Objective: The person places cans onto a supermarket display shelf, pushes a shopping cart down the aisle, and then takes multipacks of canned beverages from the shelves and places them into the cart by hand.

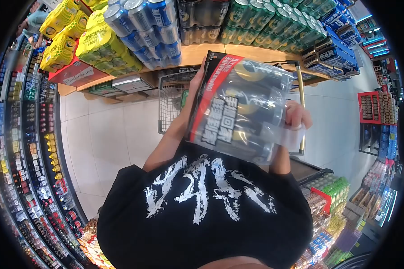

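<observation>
A shrink-wrapped pack of dark cans [238, 103] with a red and black printed side is held up in front of my chest, tilted. My left hand [197, 80] grips its left edge, with most of the fingers hidden behind the pack. On the other side my right hand [297, 115] has its fingers curled at the wrap's edge, where a loose translucent flap [288, 136] hangs below them. Behind the pack stands a wire shopping cart [170, 110], partly covered by it.
Ahead, a wooden display shelf [193, 50] bears yellow multipacks [105, 49], blue and silver cans [143, 31], and green cans [265, 20]. A red Budweiser box [76, 73] sits at its left end. Stocked shelves [27, 148] line the left; more goods [332, 193] stand at right.
</observation>
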{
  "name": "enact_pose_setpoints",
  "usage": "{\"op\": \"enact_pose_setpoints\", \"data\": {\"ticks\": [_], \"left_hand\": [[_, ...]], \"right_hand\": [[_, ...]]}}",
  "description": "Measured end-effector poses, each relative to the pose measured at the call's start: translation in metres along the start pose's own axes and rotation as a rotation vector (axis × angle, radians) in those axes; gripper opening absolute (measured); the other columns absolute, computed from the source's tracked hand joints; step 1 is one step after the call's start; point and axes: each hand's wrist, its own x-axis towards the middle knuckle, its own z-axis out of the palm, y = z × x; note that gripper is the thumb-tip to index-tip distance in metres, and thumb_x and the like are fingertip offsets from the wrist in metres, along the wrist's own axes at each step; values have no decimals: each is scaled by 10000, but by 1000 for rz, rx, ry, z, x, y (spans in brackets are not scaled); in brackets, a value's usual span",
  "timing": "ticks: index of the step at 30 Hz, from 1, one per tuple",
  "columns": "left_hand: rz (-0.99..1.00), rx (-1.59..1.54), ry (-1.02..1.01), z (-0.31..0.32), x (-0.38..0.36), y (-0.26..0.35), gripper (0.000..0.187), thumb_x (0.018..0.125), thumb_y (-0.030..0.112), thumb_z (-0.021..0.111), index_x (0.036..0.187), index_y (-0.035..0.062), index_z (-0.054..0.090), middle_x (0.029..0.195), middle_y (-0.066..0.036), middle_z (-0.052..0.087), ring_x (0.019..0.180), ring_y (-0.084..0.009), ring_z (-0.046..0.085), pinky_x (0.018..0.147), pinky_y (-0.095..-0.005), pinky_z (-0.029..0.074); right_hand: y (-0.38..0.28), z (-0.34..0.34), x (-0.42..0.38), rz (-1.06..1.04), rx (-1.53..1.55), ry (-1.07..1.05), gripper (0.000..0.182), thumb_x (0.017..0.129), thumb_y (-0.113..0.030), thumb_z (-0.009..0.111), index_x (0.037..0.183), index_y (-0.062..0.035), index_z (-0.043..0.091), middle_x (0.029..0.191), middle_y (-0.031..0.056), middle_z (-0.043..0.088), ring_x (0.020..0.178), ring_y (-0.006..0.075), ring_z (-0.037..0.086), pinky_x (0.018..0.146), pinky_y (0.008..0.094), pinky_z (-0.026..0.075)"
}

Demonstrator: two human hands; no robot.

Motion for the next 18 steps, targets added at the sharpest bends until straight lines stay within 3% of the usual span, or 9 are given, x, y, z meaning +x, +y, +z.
{"op": "enact_pose_setpoints", "data": {"ticks": [3,4,6,8,11,13,15,16,18], "left_hand": [[27,47,63,10,-3,-10,539,1018,422,396,1420,63,403,1250,-95,571,1077,-151,582,941,-317,495],[197,164,-89,16,-9,-11,500,1009,384,446,1386,56,438,1261,-89,575,1109,-170,578,966,-330,488],[-494,-810,-382,-17,-3,-35,502,994,327,517,1399,46,426,1363,-96,516,1241,-212,501,1085,-390,398],[-552,-861,-417,-19,-2,-47,515,993,342,513,1404,47,420,1368,-101,513,1239,-222,505,1079,-396,404],[-433,-742,-379,-7,2,-59,535,990,365,506,1412,49,412,1376,-110,508,1236,-236,512,1071,-405,413],[-334,-648,-342,6,5,-66,549,989,380,502,1417,50,406,1381,-116,505,1234,-246,517,1065,-411,419],[-218,-560,-310,23,9,-75,563,988,395,497,1422,52,401,1386,-122,502,1231,-256,521,1060,-417,424],[-171,-523,-291,31,9,-80,569,987,403,495,1425,52,398,1389,-125,501,1230,-260,523,1057,-420,427],[-113,-472,-268,46,9,-86,583,985,418,491,1430,54,392,1394,-131,498,1228,-270,528,1051,-426,433]], "right_hand": [[-20,-6,17,18,127,-79,457,959,-242,549,565,-29,462,544,59,528,487,117,460,470,261,323],[-27,0,26,-54,-52,-46,449,960,-234,540,568,-28,468,541,51,521,478,113,453,459,252,305],[-45,5,45,65,-94,-122,437,968,-230,513,581,-29,494,546,13,497,451,92,415,433,234,243],[-53,16,53,280,34,-157,176,991,-148,484,985,23,529,676,27,526,481,71,416,441,217,306],[-71,35,62,669,391,-188,290,1005,-105,452,1243,48,515,726,-6,495,480,31,346,430,193,292],[-83,45,67,872,551,-166,194,1006,-110,444,1135,19,509,673,-51,388,469,13,271,425,197,233],[-89,52,75,1000,580,-136,184,1005,-122,446,863,-38,528,583,-102,219,462,7,189,429,219,161],[-79,47,78,1031,768,-152,131,1002,-88,426,917,-27,505,601,-96,192,470,19,180,433,219,166],[-66,37,81,1033,769,-50,116,999,-71,409,936,-22,492,606,-94,188,472,20,180,434,219,164]]}}
